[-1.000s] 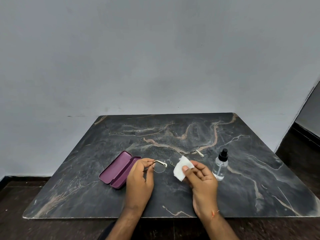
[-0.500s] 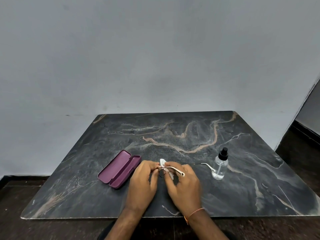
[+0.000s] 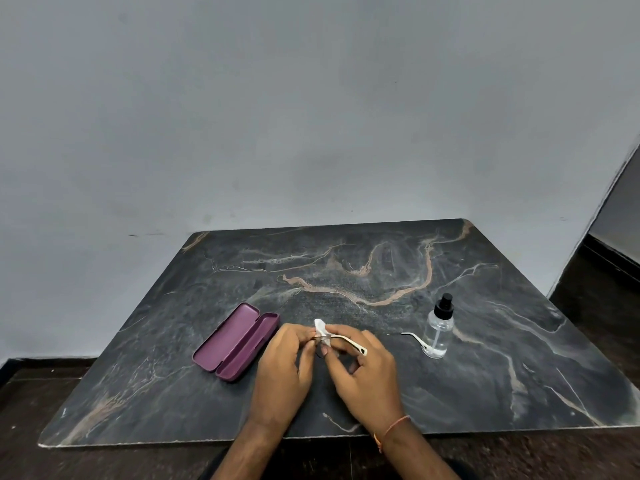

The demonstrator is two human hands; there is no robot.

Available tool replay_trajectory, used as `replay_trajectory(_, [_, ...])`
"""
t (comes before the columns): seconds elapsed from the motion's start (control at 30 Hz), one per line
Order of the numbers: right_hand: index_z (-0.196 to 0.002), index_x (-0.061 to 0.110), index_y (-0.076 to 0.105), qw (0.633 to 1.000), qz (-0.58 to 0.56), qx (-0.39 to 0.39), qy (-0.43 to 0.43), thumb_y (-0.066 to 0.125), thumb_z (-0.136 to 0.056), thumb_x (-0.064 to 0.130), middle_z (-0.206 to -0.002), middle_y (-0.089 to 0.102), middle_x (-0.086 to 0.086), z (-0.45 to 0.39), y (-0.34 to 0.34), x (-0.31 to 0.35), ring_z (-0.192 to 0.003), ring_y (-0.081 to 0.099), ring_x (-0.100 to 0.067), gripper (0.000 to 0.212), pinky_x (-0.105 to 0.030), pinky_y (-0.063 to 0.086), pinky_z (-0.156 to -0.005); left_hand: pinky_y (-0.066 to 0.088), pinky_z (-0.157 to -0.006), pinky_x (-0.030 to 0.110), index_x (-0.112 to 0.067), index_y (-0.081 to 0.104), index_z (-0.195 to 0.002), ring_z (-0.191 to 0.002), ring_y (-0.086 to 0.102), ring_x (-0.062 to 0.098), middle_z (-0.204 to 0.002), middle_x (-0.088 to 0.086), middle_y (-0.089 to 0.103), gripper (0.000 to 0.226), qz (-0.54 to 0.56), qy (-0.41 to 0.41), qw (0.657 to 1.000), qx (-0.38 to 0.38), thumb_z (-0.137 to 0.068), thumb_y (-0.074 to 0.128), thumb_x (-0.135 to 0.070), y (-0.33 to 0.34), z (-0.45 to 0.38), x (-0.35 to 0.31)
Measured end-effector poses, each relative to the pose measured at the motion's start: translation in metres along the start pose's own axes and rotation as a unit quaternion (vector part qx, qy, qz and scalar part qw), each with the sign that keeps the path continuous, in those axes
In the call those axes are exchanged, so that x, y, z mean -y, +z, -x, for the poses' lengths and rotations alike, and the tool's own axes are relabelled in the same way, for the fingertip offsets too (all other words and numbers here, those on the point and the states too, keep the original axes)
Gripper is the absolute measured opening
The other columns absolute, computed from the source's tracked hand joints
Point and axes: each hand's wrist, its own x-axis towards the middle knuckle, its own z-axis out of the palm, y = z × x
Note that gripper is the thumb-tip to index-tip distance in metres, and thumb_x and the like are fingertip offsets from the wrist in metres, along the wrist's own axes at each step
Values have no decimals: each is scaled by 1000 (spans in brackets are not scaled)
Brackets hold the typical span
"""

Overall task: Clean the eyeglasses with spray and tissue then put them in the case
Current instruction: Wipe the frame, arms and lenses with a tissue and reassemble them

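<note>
The dark marbled surface point(image 3: 346, 271) runs from a grey wall point(image 3: 311, 116) at its far edge to a near edge just under the person's forearms; its far half lies bare, as do wide stretches to the left and right of the hands. Dark floor point(image 3: 595, 306) shows past the right edge, and a doorway corner opens at the far right.

Near the middle, towards the near edge, both hands meet over the eyeglasses point(image 3: 346, 341). The left hand point(image 3: 282, 362) pinches the frame at its left end, fingers curled in. The right hand point(image 3: 363, 372) pinches a white tissue point(image 3: 320, 328) around a lens, fingers bent about it. The glasses' long axis runs left to right; one pale temple arm crosses the right hand, the other point(image 3: 414, 339) reaches out right, its tip beside the spray bottle point(image 3: 439, 329), which stands upright.

Left of the hands, the purple case point(image 3: 237, 342) lies open, its long axis slanting from near-left to far-right.
</note>
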Motion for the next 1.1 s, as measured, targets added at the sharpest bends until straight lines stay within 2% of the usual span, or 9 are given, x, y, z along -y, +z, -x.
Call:
replay_trajectory(0.07, [-116, 40, 75, 1000, -19, -9, 9, 83, -88, 31, -99, 73, 15, 0, 0, -1, -92, 71, -1, 30, -19, 56, -81, 54, -86, 22, -22, 70, -104, -101, 68, 4, -105, -19, 68, 19, 2, -2, 1000, -1, -101, 70, -3, 0, 1, -1])
replay_trajectory(0.2, [-114, 40, 75, 998, -35, -45, 32, 86, -85, 12, -101, 71, 16, -2, -1, 0, -97, 69, 12, 42, -3, 48, -83, 55, -86, 23, -19, 71, -105, -103, 68, 2, -106, -19, 68, 18, 4, -5, 1000, -7, -100, 70, -2, 1, 1, -1])
replay_trajectory(0.27, [-117, 42, 72, 997, -59, -32, 36, 85, -85, 9, -105, 72, 20, -3, -1, -1, -101, 70, 10, 48, -7, 51, -88, 55, -85, 23, -19, 71, -104, -102, 67, 2, -106, -19, 68, 17, 4, 0, 1000, 0, -100, 71, -3, 1, 1, -1])
replay_trajectory(0.43, [-116, 40, 75, 995, -84, 1, 46, 87, -86, 27, -106, 76, 15, -1, 0, -1, -95, 75, -7, 35, -20, 56, -78, 52, -85, 17, -23, 70, -104, -100, 67, 2, -103, -22, 67, 22, 12, -12, 1000, 0, -100, 71, -2, -1, 0, -4])
replay_trajectory(0.53, [-113, 38, 76, 995, -84, -8, 45, 88, -85, 26, -104, 76, 13, 0, 0, 0, -97, 75, 1, 33, -19, 58, -83, 51, -86, 15, -22, 71, -106, -101, 68, 3, -105, -21, 68, 21, 19, -21, 999, -17, -101, 69, -3, -1, 0, -3])
replay_trajectory(0.67, [-120, 38, 74, 997, -42, -37, 46, 86, -87, 22, -107, 70, 17, -2, -1, 0, -100, 67, 15, 39, -2, 47, -85, 54, -86, 20, -21, 70, -106, -102, 68, 4, -105, -19, 68, 18, 21, -25, 999, -17, -101, 70, -5, 0, 1, -2])
replay_trajectory(0.83, [-121, 45, 72, 999, -37, 6, 19, 85, -87, 36, -102, 75, 17, 1, -1, 1, -96, 72, 1, 37, -18, 57, -83, 51, -85, 16, -22, 70, -105, -101, 69, 5, -104, -19, 68, 22, 21, -31, 999, -21, -99, 71, -1, 0, 0, -2])
replay_trajectory(0.93, [-117, 44, 72, 999, -24, -14, 19, 83, -86, 41, -99, 74, 16, 2, 1, -1, -92, 73, 0, 33, -23, 59, -82, 50, -87, 15, -21, 70, -104, -102, 67, 2, -104, -19, 68, 22, 18, -37, 999, -29, -98, 71, 1, 0, 0, -1])
replay_trajectory(1.1, [-130, 48, 66, 997, 50, -44, 28, 78, -91, 49, -95, 70, 16, 2, 5, -7, -83, 68, 1, 41, -17, 55, -75, 53, -86, 22, -20, 68, -102, -102, 67, 3, -105, -18, 67, 17, 10, -36, 999, -25, -100, 70, -4, 2, 0, 2])
